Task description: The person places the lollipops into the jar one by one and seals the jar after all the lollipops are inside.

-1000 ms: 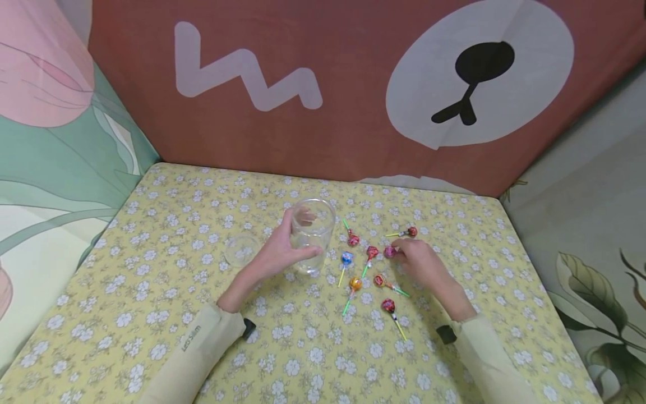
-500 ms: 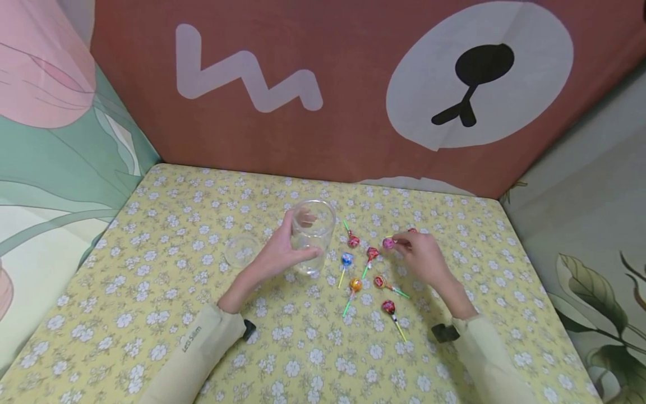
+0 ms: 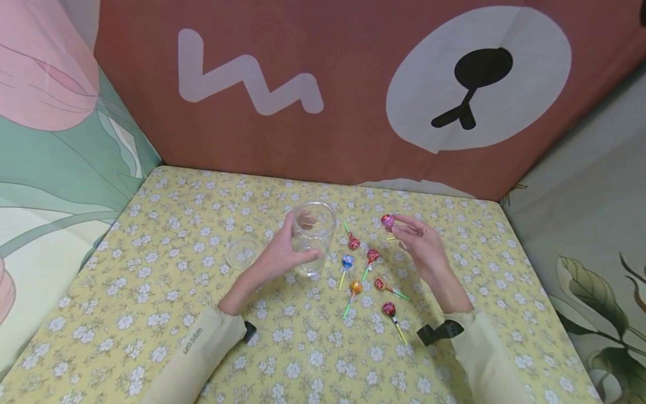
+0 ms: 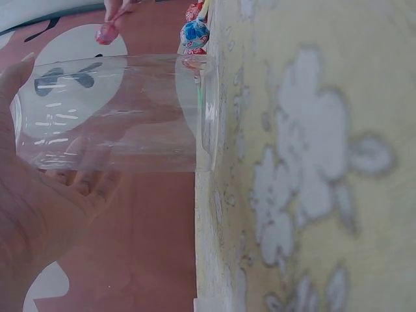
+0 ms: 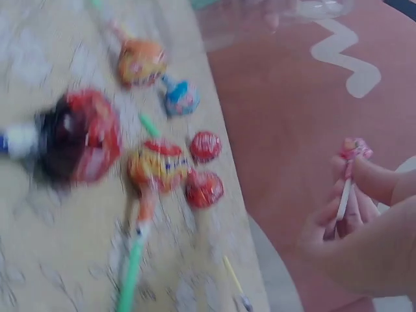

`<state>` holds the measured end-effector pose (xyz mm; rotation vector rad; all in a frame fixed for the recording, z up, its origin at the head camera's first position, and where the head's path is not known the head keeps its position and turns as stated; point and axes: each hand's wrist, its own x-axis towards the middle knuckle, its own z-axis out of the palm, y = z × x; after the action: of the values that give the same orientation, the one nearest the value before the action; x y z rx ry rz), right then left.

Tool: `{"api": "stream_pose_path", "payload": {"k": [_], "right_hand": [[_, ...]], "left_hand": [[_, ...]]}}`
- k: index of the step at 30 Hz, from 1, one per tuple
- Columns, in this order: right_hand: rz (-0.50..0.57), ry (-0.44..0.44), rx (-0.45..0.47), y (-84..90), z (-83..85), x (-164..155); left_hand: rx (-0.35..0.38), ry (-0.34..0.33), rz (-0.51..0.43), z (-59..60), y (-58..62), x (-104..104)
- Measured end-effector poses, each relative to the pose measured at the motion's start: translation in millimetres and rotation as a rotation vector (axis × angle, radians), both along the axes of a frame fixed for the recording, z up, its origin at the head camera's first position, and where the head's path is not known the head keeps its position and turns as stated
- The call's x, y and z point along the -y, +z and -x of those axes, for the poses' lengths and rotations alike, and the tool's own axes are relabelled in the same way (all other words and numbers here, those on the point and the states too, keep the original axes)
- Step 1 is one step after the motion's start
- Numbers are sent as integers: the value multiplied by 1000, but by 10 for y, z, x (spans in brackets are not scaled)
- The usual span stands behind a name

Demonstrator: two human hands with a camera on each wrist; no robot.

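Note:
My left hand (image 3: 276,256) grips a clear plastic jar (image 3: 323,235) from its left side, thumb in front and fingers behind. The jar stands upright with its open mouth up, and I see no candy in it. My right hand (image 3: 425,249) pinches a pink-wrapped lollipop (image 3: 387,220) between thumb and fingers, raised above the table. Its white stick (image 5: 344,198) shows in the right wrist view. Between the hands lie a blue lollipop (image 3: 347,261), an orange lollipop (image 3: 356,287) and several red ones, such as the red lollipop (image 3: 388,309) nearest me.
A round clear lid (image 3: 243,252) lies left of the jar. The table (image 3: 166,292) wears a yellow flowered cloth. Behind it rises a reddish-brown printed backdrop (image 3: 353,146), with patterned fabric on both sides. Part of a yellow stick (image 3: 391,238) shows beside the right hand.
My right hand has lifted the pink lollipop from the table and turned, moving up and farther from me. The left hand keeps its hold on the jar.

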<state>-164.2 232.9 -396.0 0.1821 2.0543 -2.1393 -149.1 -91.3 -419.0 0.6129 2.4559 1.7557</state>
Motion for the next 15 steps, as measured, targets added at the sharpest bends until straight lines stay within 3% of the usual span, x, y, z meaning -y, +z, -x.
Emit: {"api": "stream_pose_path", "payload": {"k": [3, 5, 15], "right_hand": [[194, 7, 59, 15, 1, 29], [226, 16, 63, 19, 0, 53], [38, 101, -96, 117, -10, 193]], "left_hand": [[1, -4, 0, -2, -2, -1], [-1, -5, 2, -2, 1, -3], [-4, 0, 11, 2, -7, 2]]}}
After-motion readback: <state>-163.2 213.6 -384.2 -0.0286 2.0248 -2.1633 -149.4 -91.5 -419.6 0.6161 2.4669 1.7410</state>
